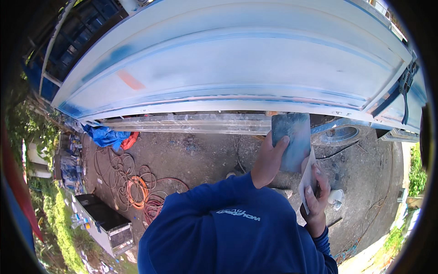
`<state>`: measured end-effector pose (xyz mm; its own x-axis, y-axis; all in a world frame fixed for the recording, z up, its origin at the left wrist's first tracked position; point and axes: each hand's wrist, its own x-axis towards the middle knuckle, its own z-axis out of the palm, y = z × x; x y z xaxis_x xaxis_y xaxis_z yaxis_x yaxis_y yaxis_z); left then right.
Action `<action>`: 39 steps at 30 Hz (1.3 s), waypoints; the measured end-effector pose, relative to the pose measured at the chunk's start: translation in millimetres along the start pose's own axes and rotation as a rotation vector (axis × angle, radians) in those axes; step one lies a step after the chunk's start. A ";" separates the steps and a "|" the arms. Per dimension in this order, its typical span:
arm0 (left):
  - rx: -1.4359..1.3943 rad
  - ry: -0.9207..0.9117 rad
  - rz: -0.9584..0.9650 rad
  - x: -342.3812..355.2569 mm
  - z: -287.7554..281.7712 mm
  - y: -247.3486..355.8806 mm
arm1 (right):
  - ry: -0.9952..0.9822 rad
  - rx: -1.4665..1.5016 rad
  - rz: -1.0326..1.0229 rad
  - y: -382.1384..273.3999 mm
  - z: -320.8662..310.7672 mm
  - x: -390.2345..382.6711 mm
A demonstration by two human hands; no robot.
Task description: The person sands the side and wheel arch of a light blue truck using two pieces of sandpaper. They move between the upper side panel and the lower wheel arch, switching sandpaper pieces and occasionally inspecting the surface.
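In front of my chest my left hand (pixel 268 160) grips a flat rectangular blue-grey sheet (pixel 294 137) with smeary pale and dark patches. Its thumb lies on the face and the other fingers are hidden behind. My right hand (pixel 317 194) is closed on a thin pale sheet (pixel 306 180), seen nearly edge-on, with the thumb on one side and fingers on the other. The two sheets meet near the blue-grey one's lower right edge; I cannot tell whether they are one folded piece. Beyond them stretches a long white panel (pixel 237 64) with blue streaks and an orange patch.
A long pale beam (pixel 191 124) runs below the panel, with a wheel (pixel 337 135) to the right. Hoses (pixel 137 192) lie coiled on the ground at left, near a blue tarp (pixel 106 137) and an open box (pixel 102 219). A white cup-like container (pixel 336 196) stands right.
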<state>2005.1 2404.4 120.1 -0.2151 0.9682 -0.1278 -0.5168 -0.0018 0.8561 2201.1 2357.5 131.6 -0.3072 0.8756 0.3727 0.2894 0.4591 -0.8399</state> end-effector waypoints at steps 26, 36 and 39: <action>-0.347 0.465 0.141 -4.0 -232.1 102.8 | -0.452 0.151 -0.499 -28.5 217.7 141.5; -0.230 0.290 0.080 13.1 -273.3 157.8 | -0.361 -0.414 -0.314 -16.6 268.8 125.0; -0.093 0.284 0.222 14.9 -315.3 193.5 | -0.217 -0.554 -0.259 -47.1 304.2 120.4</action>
<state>1640.6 2339.7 126.0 -0.5453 0.8335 -0.0893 -0.5020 -0.2394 0.8311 1874.8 2395.7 96.1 -0.5891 0.7027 0.3989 0.5885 0.7114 -0.3841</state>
